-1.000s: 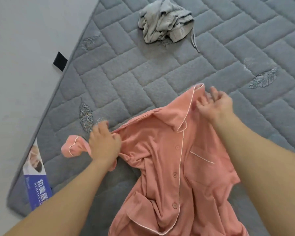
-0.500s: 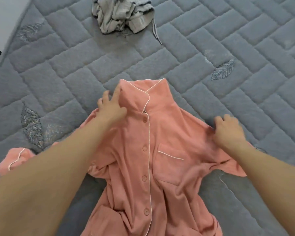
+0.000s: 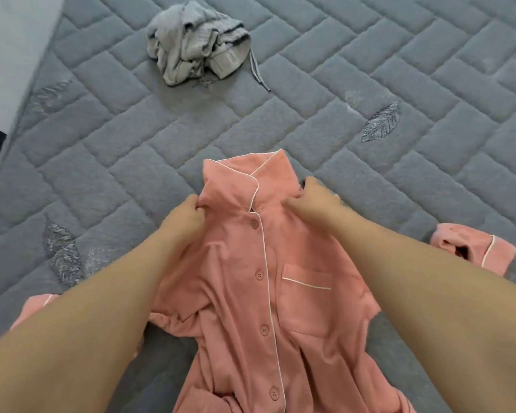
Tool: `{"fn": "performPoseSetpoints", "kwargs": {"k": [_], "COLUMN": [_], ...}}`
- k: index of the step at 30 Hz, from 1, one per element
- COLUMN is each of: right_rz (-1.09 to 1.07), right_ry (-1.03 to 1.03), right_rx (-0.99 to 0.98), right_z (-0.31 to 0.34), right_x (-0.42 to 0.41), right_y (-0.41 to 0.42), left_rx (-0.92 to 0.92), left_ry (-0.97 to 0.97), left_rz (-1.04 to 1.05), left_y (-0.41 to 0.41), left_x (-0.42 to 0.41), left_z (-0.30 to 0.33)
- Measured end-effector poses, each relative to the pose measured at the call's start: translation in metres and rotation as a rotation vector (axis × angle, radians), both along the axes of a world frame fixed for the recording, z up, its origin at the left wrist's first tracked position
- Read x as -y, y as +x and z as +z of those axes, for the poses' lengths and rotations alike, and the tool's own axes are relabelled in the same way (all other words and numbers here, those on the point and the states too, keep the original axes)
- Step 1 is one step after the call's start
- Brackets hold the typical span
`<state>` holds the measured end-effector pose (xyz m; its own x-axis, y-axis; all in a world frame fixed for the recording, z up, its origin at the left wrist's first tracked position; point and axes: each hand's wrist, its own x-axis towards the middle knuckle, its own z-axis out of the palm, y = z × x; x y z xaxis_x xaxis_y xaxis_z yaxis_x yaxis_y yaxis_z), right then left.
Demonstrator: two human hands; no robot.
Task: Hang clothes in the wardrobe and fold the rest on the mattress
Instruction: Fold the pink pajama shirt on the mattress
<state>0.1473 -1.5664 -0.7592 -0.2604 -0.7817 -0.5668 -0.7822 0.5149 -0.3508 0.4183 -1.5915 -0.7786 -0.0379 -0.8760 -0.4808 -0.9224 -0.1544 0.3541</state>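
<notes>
Both hands, left hand [image 3: 185,217] and right hand [image 3: 313,201], now pinch one salmon-pink buttoned pyjama shirt [image 3: 268,293] at its shoulders beside the collar; earlier they were wider apart. One crumpled grey garment [image 3: 195,44] lies on the quilted grey mattress [image 3: 370,70].

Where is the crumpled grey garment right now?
In the head view, the crumpled grey garment lies on the grey quilted mattress, top left of centre, beyond the pink button-up pyjama shirt and apart from it.
</notes>
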Motion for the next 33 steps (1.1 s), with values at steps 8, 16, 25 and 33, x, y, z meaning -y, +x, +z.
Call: {"fn": "performPoseSetpoints", "kwargs": {"k": [8,16,25,33], "right_rz": [0.062,0.239,-0.412,-0.059], "right_ry": [-0.611,-0.334,-0.045,0.445], "right_rx": [-0.273,-0.413,-0.376,0.111], "right_z": [0.023,-0.045,-0.033,-0.003], "right_x": [0.08,-0.118,-0.241,-0.287], "right_y": [-0.008,0.014,0.013,-0.036], "left_rx": [0.254,0.263,0.172,0.409], "left_ry": [-0.682,-0.215,0.143,-0.039], "left_rz": [-0.101,-0.366,0.534,0.331], "left_y": [-0.013,0.009,0.001,0.056], "left_x": [0.088,-0.108,-0.183,-0.236], "left_z": [0.04,-0.037,0.0,0.024]}}
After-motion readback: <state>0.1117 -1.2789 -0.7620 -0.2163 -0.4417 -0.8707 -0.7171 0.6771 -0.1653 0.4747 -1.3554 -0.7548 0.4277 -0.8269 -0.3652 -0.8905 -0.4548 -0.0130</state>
